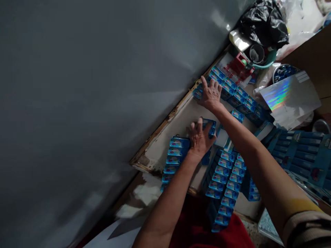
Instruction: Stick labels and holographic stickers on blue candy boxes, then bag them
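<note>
Many blue boxes (178, 151) already stand in rows on the desk (165, 131), at five and eight o'clock from the left hand (199, 140). Its fingers curve over a small separate group, grip unclear; the right hand (212, 96) splays its fingers, apparently unladen, beside two stragglers at nine o'clock.

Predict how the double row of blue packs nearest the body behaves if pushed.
The double row of blue packs would probably fan apart rather than move as one block, as it shows many separate faces. Glossy surfaces suggest packs may slide on each other. The near end might tip, since it appears to jut out over the red cloth.
</note>
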Available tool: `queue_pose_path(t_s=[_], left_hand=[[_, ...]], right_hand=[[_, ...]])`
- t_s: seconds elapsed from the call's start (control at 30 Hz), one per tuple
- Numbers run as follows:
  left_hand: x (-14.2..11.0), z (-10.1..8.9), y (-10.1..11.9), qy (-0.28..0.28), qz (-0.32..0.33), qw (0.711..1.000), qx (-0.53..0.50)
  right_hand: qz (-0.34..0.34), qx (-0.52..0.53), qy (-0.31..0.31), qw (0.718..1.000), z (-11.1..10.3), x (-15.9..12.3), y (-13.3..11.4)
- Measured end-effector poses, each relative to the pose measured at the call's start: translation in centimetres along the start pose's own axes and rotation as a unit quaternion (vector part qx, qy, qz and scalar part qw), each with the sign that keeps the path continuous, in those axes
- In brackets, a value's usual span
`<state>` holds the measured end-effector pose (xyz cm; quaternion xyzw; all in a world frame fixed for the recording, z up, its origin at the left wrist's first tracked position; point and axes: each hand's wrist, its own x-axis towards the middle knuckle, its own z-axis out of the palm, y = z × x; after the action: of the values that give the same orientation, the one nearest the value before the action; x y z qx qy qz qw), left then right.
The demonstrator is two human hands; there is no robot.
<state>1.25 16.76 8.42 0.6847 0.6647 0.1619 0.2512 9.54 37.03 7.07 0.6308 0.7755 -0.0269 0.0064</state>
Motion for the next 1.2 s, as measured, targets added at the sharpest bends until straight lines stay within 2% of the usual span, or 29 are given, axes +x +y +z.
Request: queue_pose_path(t_s=[0.07,0.17,0.27,0.33,0.4,0.47,0.53,0.57,0.63,0.7,0.77,0.87,1.03,1.2], left_hand=[[-0.7,0.0,-0.9,0.023,-0.022,1.000,-0.001],[-1.2,-0.1,-1.9,0.058,-0.018,0.998,-0.005],[-2.2,-0.4,-1.8,0.097,0.012,0.995,-0.020],[-3.5,-0.6,-1.0,0.113,0.055,0.991,-0.047],[-4.9,-0.8,0.4,0.095,0.099,0.987,-0.084],[-5.5,-0.7,2.3,0.013,0.103,0.990,-0.096],[-5.0,-0.2,4.4,-0.112,0.053,0.990,-0.059],[-4.3,0.2,5.4,-0.168,0.021,0.985,-0.033],[-2.4,1.5,6.9,-0.240,-0.033,0.970,0.011],[-0.6,2.9,7.7,-0.268,-0.063,0.961,0.032],[0.6,4.1,7.8,-0.287,-0.085,0.953,0.048],[1.9,4.9,7.7,-0.294,-0.095,0.949,0.054],[4.1,3.7,7.4,-0.301,-0.082,0.949,0.058],[5.1,0.6,5.8,-0.315,-0.017,0.948,0.045]], right_hand=[[-0.020,-0.015,-0.008,1.000,0.9,0.9,0.3],[-0.021,-0.027,-0.023,0.999,1.5,2.2,0.6],[-0.027,-0.015,-0.017,0.999,-0.3,1.1,1.2],[-0.039,0.007,0.015,0.999,-3.1,-2.0,2.0],[-0.042,0.043,0.058,0.997,-6.7,-7.0,3.2],[-0.037,0.082,0.079,0.993,-10.0,-13.1,4.8],[-0.015,0.133,0.095,0.986,-12.0,-19.1,6.5],[-0.001,0.158,0.102,0.982,-12.4,-21.8,7.4],[0.043,0.192,0.124,0.973,-12.1,-25.9,9.0],[0.089,0.224,0.145,0.960,-11.1,-28.4,10.6],[0.113,0.250,0.161,0.948,-10.4,-29.7,11.8],[0.097,0.246,0.176,0.948,-10.0,-30.5,12.7],[0.037,0.187,0.166,0.968,-8.7,-30.2,11.8],[0.044,0.176,0.136,0.974,-5.5,-27.9,10.7]])
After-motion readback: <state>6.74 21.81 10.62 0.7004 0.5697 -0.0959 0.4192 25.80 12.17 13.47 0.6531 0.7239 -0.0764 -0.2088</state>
